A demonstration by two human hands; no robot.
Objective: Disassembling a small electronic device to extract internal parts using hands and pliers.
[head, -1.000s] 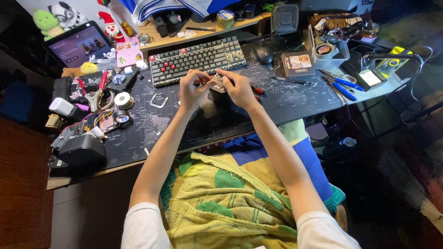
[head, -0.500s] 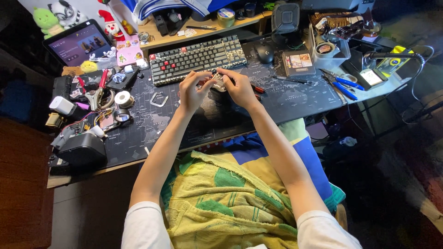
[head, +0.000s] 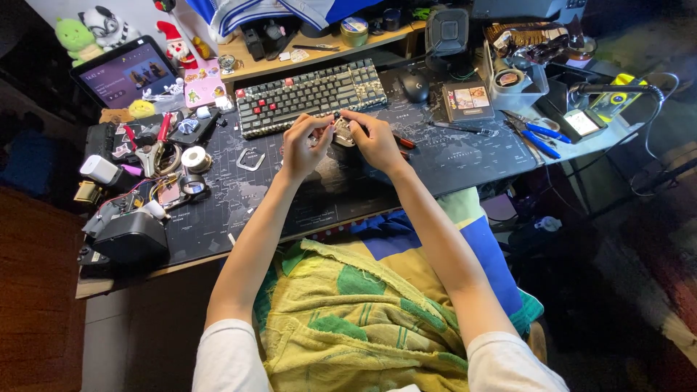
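My left hand (head: pixel 303 145) and my right hand (head: pixel 376 139) meet above the dark desk mat (head: pixel 341 189), just in front of the keyboard (head: pixel 311 96). Between the fingertips of both hands sits a small pale metallic object (head: pixel 341 133), mostly hidden by my fingers. What kind of part it is cannot be made out. A red-handled tool (head: pixel 404 142) lies on the mat beside my right hand. A small metal ring-shaped frame (head: pixel 250 159) lies left of my left hand.
A tablet (head: pixel 125 72) and plush toys stand at the back left. Solder spools, cables and a black box (head: pixel 129 237) crowd the left side. A mouse (head: pixel 414 86), a small box (head: pixel 468 100), blue pliers (head: pixel 541 136) and a phone (head: pixel 583 121) lie to the right.
Both hands stay together on the small object; the fingers shift slightly. The view has tilted a little, so the desk sits lower in the picture.
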